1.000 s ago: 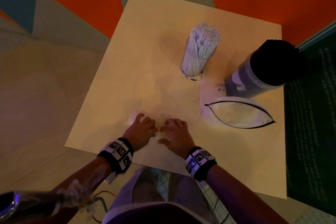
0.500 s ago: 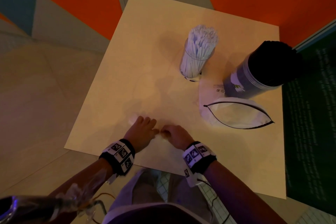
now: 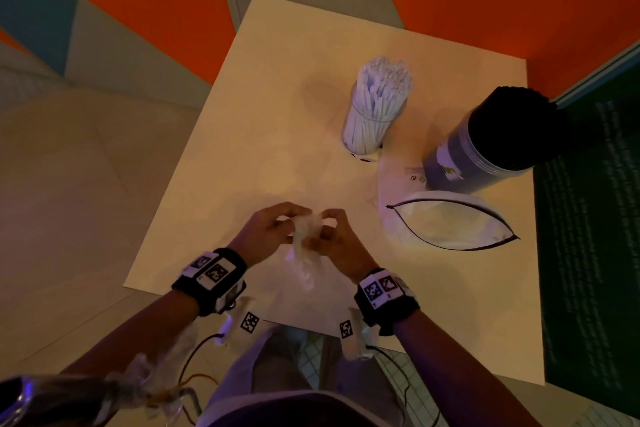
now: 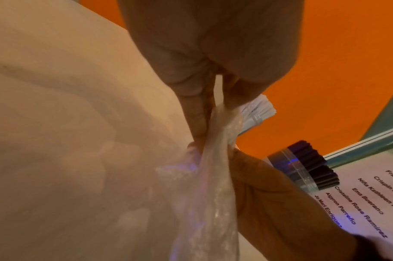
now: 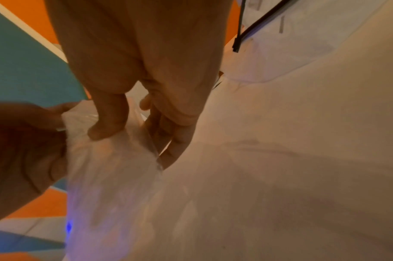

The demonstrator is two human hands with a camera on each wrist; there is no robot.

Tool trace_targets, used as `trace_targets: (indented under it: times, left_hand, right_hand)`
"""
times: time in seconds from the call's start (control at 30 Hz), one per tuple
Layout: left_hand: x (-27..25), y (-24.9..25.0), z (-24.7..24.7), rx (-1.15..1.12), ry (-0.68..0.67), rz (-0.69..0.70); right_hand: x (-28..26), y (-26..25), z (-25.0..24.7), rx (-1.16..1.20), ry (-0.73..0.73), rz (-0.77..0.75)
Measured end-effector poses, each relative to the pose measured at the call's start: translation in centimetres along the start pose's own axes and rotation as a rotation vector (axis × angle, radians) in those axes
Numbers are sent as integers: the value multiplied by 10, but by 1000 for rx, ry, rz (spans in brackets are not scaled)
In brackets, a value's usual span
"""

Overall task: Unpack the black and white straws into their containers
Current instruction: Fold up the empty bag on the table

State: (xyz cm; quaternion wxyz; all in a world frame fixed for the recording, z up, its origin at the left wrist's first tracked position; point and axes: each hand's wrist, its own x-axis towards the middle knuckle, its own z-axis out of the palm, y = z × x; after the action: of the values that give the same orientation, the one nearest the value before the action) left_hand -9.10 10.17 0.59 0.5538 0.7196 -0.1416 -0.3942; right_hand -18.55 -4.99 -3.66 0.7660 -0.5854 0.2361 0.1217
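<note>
White straws (image 3: 381,94) stand bunched in a clear glass (image 3: 367,139) at mid-table. To the right, black straws (image 3: 516,128) fill a large clear jar (image 3: 453,163). Above the table's near part, my left hand (image 3: 285,227) and right hand (image 3: 327,230) both pinch a crumpled clear plastic wrapper (image 3: 304,239), which hangs down between them. In the left wrist view the wrapper (image 4: 213,176) runs between my left fingers (image 4: 195,109) and right hand (image 4: 269,194). In the right wrist view my thumb (image 5: 108,123) presses into the wrapper (image 5: 113,167). No straws show inside it.
An open white pouch (image 3: 450,222) with a black zipper lies on the table (image 3: 270,121) in front of the jar. A dark green board (image 3: 588,253) with printed text borders the table's right side. Orange and teal floor surrounds the table.
My hands were low on the table near its front edge. They have risen and moved slightly forward, now holding the crumpled clear wrapper up between them.
</note>
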Motion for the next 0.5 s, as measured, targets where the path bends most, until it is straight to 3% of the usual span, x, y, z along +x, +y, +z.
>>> trace_targets:
  times: [0.13,0.27,0.33,0.43,0.5]
  left_hand:
    - [-2,-7,1,148,-102,18]
    - [3,-5,5,114,37,121]
    - [6,-1,10,91,29,141]
    - [12,13,24,112,-112,220]
    - [22,25,37,168,-202,299]
  right_hand:
    - [-2,-5,-3,-200,63,-66]
    - [-14,-15,-10,-95,-73,43]
    - [-24,-18,-17,-81,-82,97]
    - [-42,-30,-34,-306,55,35]
    - [-59,-43,-55,-512,239,-97]
